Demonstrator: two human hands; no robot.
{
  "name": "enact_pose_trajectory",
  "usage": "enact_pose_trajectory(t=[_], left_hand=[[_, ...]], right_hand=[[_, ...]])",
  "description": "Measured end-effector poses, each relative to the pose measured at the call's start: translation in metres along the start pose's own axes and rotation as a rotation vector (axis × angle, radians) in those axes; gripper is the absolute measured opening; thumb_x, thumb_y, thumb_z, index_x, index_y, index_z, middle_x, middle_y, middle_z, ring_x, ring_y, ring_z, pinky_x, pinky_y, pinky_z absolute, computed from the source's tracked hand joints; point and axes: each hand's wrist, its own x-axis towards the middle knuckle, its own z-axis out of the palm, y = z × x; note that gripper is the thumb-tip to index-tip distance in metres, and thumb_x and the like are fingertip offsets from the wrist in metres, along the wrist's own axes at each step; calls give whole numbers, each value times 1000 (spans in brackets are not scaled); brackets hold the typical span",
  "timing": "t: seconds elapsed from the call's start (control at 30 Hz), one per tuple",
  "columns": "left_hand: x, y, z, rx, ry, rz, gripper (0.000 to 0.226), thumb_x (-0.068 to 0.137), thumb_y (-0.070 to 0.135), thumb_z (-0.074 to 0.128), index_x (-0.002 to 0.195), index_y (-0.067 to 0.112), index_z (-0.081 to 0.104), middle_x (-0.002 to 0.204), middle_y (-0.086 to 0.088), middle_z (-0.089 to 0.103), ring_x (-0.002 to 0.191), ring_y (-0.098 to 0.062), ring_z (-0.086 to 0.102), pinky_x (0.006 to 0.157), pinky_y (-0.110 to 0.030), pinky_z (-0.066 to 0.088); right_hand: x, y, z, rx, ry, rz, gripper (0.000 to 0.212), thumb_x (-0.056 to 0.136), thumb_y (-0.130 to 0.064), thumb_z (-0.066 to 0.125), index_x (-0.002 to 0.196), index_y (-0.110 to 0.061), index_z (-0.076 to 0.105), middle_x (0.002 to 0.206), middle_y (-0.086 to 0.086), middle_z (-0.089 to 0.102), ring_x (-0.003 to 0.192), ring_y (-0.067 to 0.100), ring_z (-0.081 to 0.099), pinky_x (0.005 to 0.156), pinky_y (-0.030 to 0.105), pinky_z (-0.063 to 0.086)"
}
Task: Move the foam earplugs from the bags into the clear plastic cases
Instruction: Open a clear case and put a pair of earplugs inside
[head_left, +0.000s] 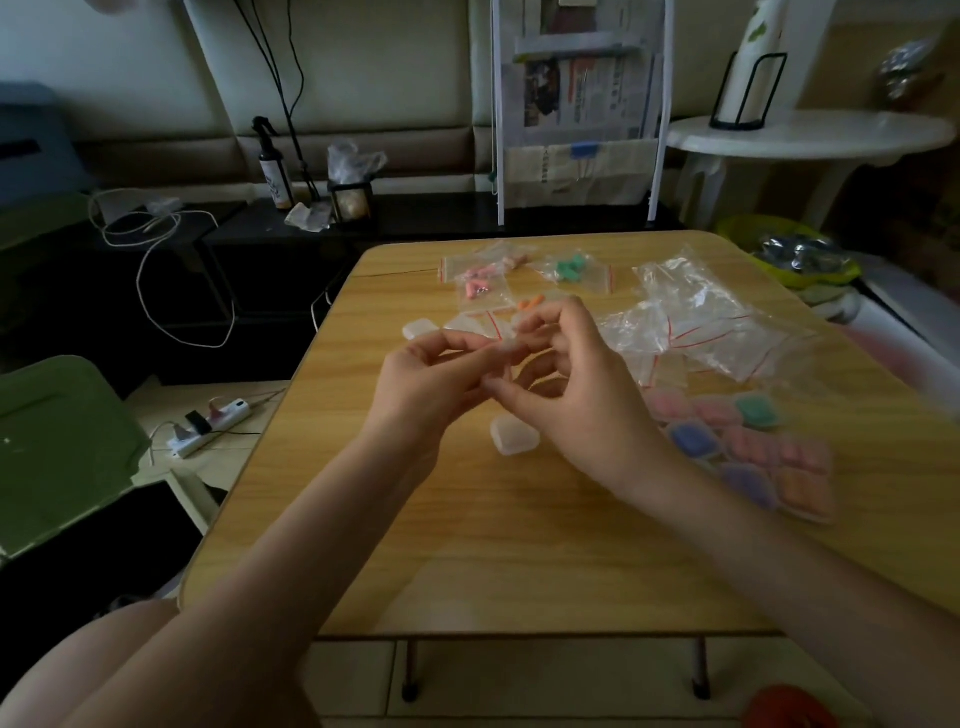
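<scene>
Over the middle of the wooden table (467, 561), my left hand (431, 382) and my right hand (579, 400) meet, both pinching a small clear zip bag (500, 332) with a red strip. Orange earplugs (531, 304) show at its far end. An empty clear case (514, 435) lies on the table just below my hands. Two more empty cases (420, 328) sit to the left beyond my left hand. Further back lie bags of pink earplugs (480, 280) and a bag of green earplugs (569, 267).
A heap of empty clear bags (701, 322) covers the right back of the table. Several filled cases (748, 452) with pink, blue, green, purple and orange plugs lie at the right edge. A power strip (213, 423) lies on the floor to the left.
</scene>
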Motion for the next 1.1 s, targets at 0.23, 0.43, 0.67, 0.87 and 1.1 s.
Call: enact_pose_trajectory(t=[0.23, 0.43, 0.67, 0.87, 1.1], left_hand=[[-1, 1, 1, 39, -42, 9, 6, 82, 9, 66, 81, 7, 62, 68, -5, 69, 68, -18, 68, 64, -21, 55], [-5, -4, 8, 313, -20, 119, 17, 90, 20, 61, 89, 3, 63, 71, 0, 68, 67, -12, 66, 68, -21, 55], [-15, -17, 18, 868, -19, 597, 32, 100, 17, 39, 71, 11, 48, 59, 3, 50, 55, -11, 48, 45, -17, 32], [-12, -16, 15, 884, -71, 623, 36, 100, 14, 39, 64, 22, 41, 57, 12, 45, 51, -3, 47, 46, -12, 30], [-12, -24, 17, 864, -60, 588, 34, 101, 19, 38, 71, 11, 53, 62, 3, 57, 54, -10, 52, 48, -24, 40]], right_hand=[[2, 4, -6, 442, 28, 249, 16, 84, -1, 67, 99, 0, 67, 80, 13, 72, 70, 18, 71, 66, 23, 57], [0, 9, -2, 346, 43, 207, 5, 93, -6, 56, 94, -5, 61, 79, 10, 69, 70, 17, 69, 67, 25, 57], [-10, 9, 11, 128, 8, 30, 16, 100, -13, 36, 84, -10, 39, 64, -3, 43, 55, 7, 40, 54, 34, 35], [-11, 9, 13, 168, 40, 28, 31, 102, -21, 33, 77, -7, 44, 55, -7, 43, 49, 5, 39, 50, 25, 32], [-13, 9, 18, 162, 102, 85, 35, 102, -31, 33, 72, -18, 46, 52, -7, 45, 44, 5, 43, 46, 15, 33]])
